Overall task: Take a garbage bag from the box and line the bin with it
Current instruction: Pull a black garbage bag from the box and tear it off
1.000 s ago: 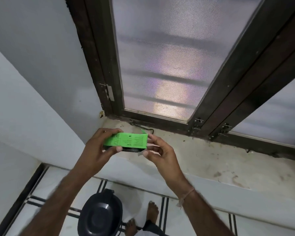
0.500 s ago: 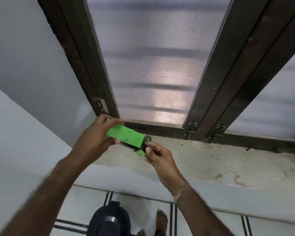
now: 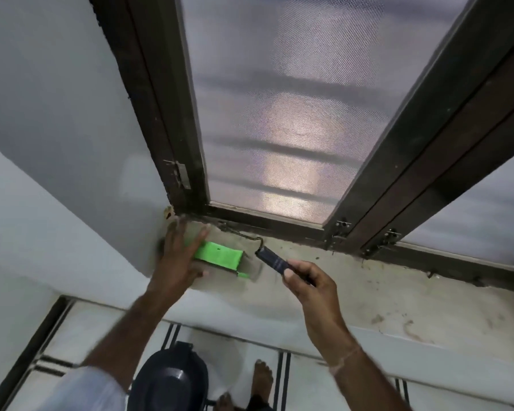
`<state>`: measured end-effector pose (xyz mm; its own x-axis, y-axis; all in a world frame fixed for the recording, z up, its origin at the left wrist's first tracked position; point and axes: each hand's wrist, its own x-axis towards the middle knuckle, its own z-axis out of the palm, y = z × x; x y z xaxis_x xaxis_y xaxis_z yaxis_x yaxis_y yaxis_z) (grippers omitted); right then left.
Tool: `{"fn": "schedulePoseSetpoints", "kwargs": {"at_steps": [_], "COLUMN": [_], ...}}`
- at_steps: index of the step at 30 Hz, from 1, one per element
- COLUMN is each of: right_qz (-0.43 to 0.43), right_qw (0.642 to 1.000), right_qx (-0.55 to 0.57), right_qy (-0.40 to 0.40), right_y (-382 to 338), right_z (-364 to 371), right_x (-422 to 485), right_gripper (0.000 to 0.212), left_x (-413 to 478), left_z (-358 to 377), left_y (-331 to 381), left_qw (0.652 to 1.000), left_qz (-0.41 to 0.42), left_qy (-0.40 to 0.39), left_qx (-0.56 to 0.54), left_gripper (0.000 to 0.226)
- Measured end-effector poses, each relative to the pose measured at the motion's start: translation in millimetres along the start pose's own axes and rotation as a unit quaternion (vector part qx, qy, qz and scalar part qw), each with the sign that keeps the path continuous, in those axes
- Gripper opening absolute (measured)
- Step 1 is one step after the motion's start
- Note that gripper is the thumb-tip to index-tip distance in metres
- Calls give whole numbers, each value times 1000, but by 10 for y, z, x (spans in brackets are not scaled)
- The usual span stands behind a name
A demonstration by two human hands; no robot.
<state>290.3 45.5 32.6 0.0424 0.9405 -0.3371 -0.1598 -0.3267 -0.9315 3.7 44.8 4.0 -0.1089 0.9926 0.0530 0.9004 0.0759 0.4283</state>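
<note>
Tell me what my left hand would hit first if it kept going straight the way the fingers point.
Probably the dark window frame at the sill's back corner: the left hand lies spread beside the green box, fingers pointing there. Depth is uncertain.

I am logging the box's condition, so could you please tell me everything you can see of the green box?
The green box is a small, flat, bright green carton, seemingly thin cardboard, with a small dark mark on its top face. It lies on the stained window sill near the frame's left corner. Its right end looks open, with a flap sticking out low. The left hand lies spread over its left end. The right hand is apart from it.
</note>
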Motion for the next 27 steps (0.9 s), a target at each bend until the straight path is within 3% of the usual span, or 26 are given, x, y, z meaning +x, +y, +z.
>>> {"fn": "schedulePoseSetpoints", "kwargs": {"at_steps": [2,4,6,8,11,15,20,23,27], "right_qz": [-6,-11,-10,-7,4,28,47,51,73], "right_qw": [1000,1000,1000,999,998,996,996,995,996], "right_qx": [-2,0,7,17,39,37,-16,-35,-35], "right_qy": [1,0,-10,-28,-56,-75,-79,-75,-48], "right_y": [-41,-72,-95,-106,-132,-176,-190,-182,-168], "right_z": [69,190,334,466,597,658,688,713,726], "right_x": [-19,-48,-89,-138,-196,-238,-291,-328,-349], "right_gripper": [20,19,19,17,14,17,5,15,18], "left_x": [-190,-399,-468,-458,-422,-440,-472,-513,-520], "left_z": [-57,-52,-56,-55,-104,-87,-81,-102,-85], "left_y": [286,721,1117,1308,1296,1152,1162,1226,1246], "left_qw": [993,975,895,820,777,766,702,651,625], "left_qz": [-20,-81,-179,-222,-241,-210,-235,-259,-303], "left_qy": [109,145,44,20,55,14,-1,-7,-21], "left_qx": [43,-148,-406,-527,-579,-607,-673,-713,-719], "left_gripper": [88,52,37,30,25,26,26,42,46]}}
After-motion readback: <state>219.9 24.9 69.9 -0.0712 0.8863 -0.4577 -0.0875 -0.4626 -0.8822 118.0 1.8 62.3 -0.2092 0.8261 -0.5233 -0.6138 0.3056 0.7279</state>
